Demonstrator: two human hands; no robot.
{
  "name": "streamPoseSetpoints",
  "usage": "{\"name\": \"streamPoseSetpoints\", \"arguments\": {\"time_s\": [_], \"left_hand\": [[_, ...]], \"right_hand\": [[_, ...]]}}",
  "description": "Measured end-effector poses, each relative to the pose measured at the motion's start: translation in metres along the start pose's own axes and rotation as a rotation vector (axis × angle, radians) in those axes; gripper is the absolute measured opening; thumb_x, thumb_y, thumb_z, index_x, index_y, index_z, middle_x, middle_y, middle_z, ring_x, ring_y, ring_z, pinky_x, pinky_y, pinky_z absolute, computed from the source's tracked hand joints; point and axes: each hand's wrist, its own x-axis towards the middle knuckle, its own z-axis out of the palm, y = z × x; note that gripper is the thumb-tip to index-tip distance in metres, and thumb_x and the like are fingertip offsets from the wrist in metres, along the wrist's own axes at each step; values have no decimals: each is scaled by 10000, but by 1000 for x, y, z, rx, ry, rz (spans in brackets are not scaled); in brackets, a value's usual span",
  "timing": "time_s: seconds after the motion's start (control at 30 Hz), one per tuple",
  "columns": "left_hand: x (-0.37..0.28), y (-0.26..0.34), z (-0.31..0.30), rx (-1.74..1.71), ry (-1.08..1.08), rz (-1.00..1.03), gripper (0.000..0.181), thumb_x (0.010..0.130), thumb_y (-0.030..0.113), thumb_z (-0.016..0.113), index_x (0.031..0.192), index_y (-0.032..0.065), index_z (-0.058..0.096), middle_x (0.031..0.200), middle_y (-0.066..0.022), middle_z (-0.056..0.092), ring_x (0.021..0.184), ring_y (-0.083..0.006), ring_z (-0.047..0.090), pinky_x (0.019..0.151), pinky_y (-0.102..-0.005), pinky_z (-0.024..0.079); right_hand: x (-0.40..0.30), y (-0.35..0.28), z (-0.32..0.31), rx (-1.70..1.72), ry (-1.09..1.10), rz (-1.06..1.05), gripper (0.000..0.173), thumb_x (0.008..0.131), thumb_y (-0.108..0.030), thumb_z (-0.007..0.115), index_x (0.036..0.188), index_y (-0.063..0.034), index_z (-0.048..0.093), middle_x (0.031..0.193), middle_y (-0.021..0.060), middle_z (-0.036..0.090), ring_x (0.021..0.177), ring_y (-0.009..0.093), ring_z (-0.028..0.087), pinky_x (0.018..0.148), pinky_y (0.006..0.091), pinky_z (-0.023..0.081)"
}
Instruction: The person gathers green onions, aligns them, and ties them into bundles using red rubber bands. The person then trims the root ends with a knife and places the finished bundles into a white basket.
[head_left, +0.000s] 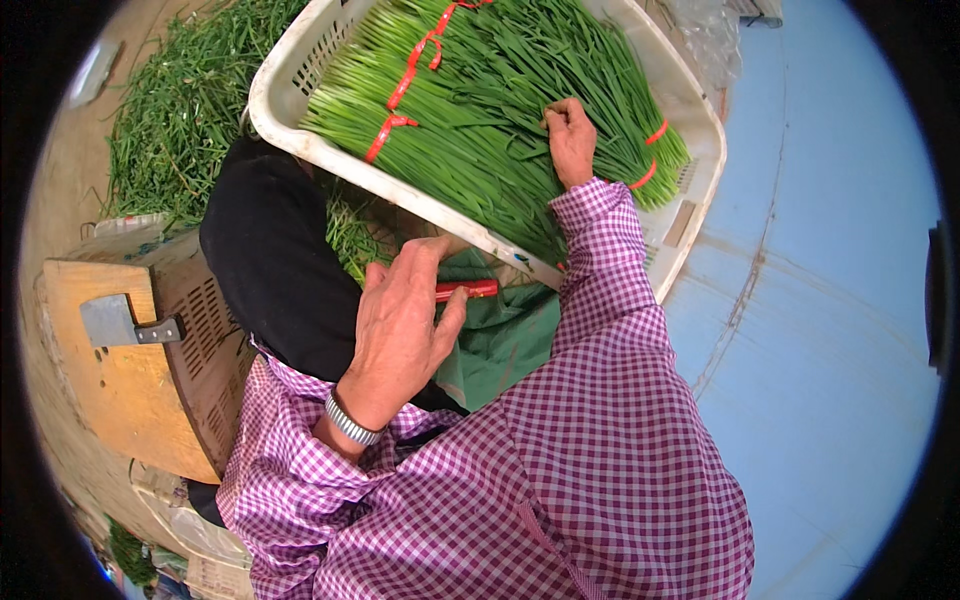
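Note:
A white plastic crate (390, 180) holds bundles of garlic chives (465, 142), bound with red ties (409, 79). My right hand (572, 142) rests over the dark leaves, thumb and forefinger pinched together at the leaf tips. Below the crate's near rim is my left hand (401, 319), its back towards me, with a metal banded bracelet or watch strap (349, 420) at the wrist. The left thumb tip overlaps a slim red object (472, 289), whose kind is unclear. The left palm and some fingertips are hidden, so its hold on that object cannot be made out.
Loose green trimmings (187, 112) are heaped on the floor at upper left. A cleaver (124, 321) lies on a wooden board (142, 397) against a slotted crate (199, 322). Green cloth (499, 334) covers my lap. A blue surface (825, 337) extends along the right, with clear plastic (709, 37) above.

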Motion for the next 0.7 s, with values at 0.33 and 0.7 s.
{"name": "streamPoseSetpoints", "arguments": {"time_s": [0.33, 0.7], "left_hand": [[-2, 0, 0, 18, -1, -15, 459, 800, 66, 638, 1219, 19, 456, 1075, -146, 545, 888, -280, 585, 769, -385, 389], [-32, 15, -19, -796, -176, -106, 252, 800, 5, 600, 1051, 6, 572, 1008, -107, 572, 916, -237, 589, 821, -366, 466]], "right_hand": [[20, -17, -9, 89, 80, 29, 187, 856, -131, 590, 923, 43, 582, 727, 128, 647, 634, 173, 622, 601, 309, 473], [60, -284, -45, 482, -740, -467, 222, 924, -105, 520, 1134, -61, 579, 1028, 78, 563, 919, 143, 554, 809, 260, 457]]}}
